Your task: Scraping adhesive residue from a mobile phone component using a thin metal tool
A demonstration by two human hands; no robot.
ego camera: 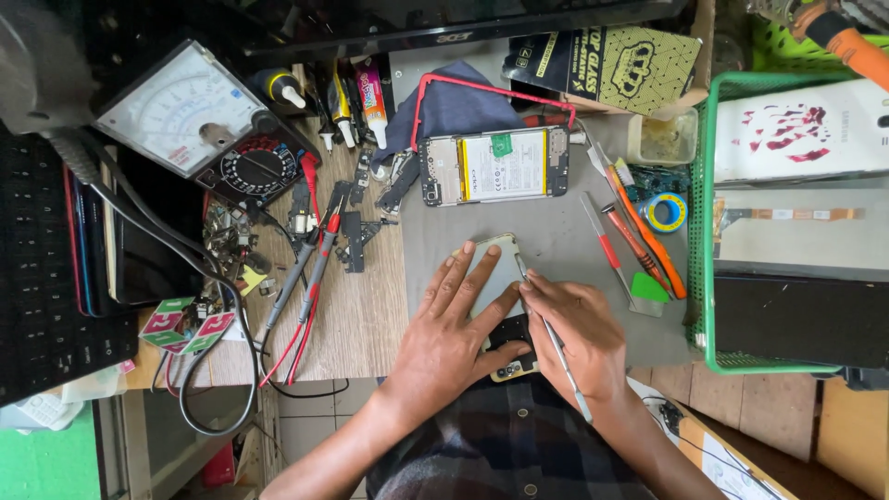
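Observation:
A phone [498, 276] with a pale back lies on the grey mat [556, 236] near the table's front edge. My left hand [451, 329] presses flat on it, fingers spread, covering its left side. My right hand [576, 335] holds a thin metal tool [554, 341], and the tool's tip touches the phone's right edge near its upper corner. Farther back on the mat lies an opened phone [494, 167] with its battery showing, and a red frame [491, 93] rests behind it.
An analog multimeter [199, 125] with red and black probes [310, 268] sits at the left, beside small parts and glue tubes [356, 102]. Screwdrivers and a green pick [644, 250] lie right of the mat. A green basket [708, 231] borders the right side. A keyboard [42, 306] is far left.

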